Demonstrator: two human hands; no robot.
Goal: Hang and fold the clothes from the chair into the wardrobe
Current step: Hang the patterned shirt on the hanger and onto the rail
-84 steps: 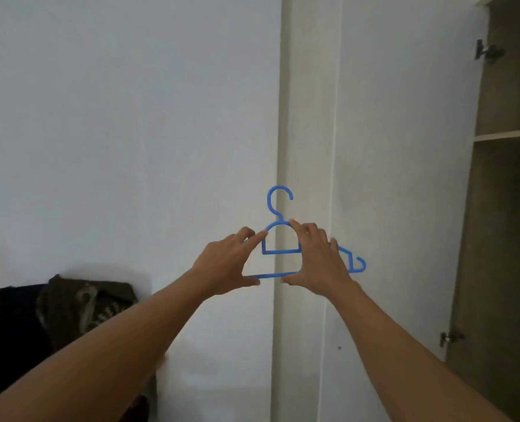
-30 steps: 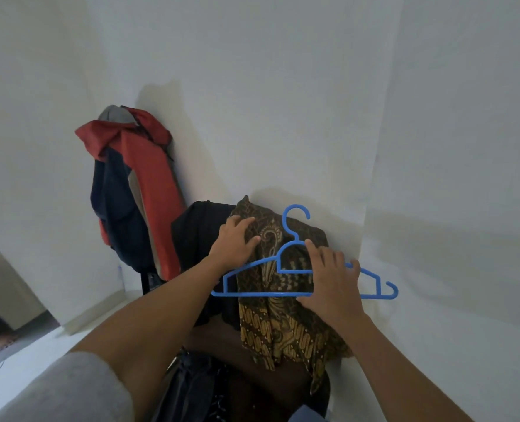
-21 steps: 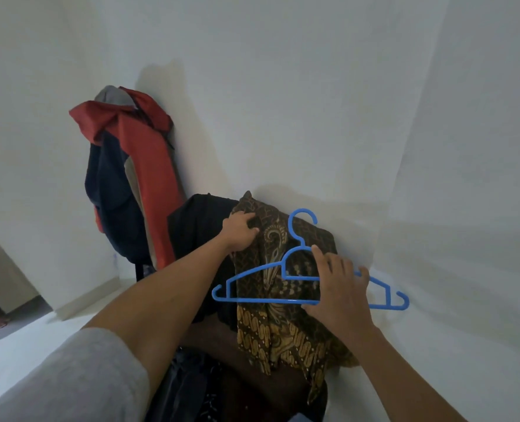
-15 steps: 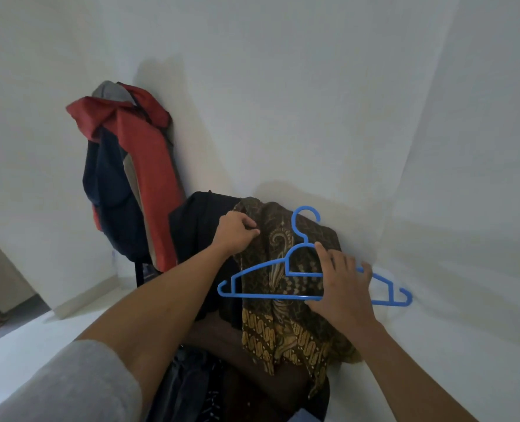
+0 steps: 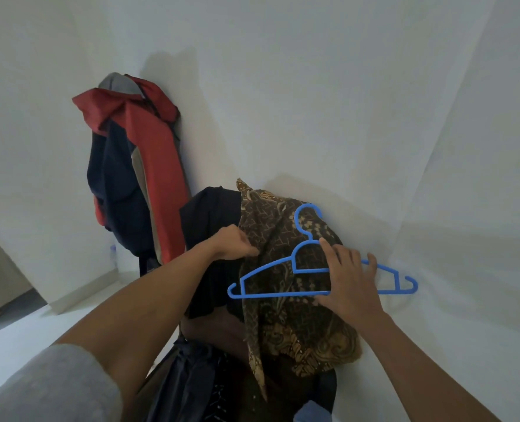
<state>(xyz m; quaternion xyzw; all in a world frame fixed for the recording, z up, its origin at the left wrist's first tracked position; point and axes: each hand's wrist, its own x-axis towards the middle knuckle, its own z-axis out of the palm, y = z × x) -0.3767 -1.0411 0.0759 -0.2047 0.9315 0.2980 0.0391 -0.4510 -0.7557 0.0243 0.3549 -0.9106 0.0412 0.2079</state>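
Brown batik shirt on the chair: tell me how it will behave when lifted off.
The brown batik shirt drapes in loose folds, so it will probably sag limply from the left hand pinching it. It looks thin, likely light. Its hanging tail may drag over the dark clothes beside it, while the right hand holds the blue hanger.

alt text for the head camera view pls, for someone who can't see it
A person's right hand holds a blue plastic hanger over a brown patterned shirt draped on a chair, while the left hand pinches the shirt's fabric. A red and navy jacket hangs by the white wall behind.
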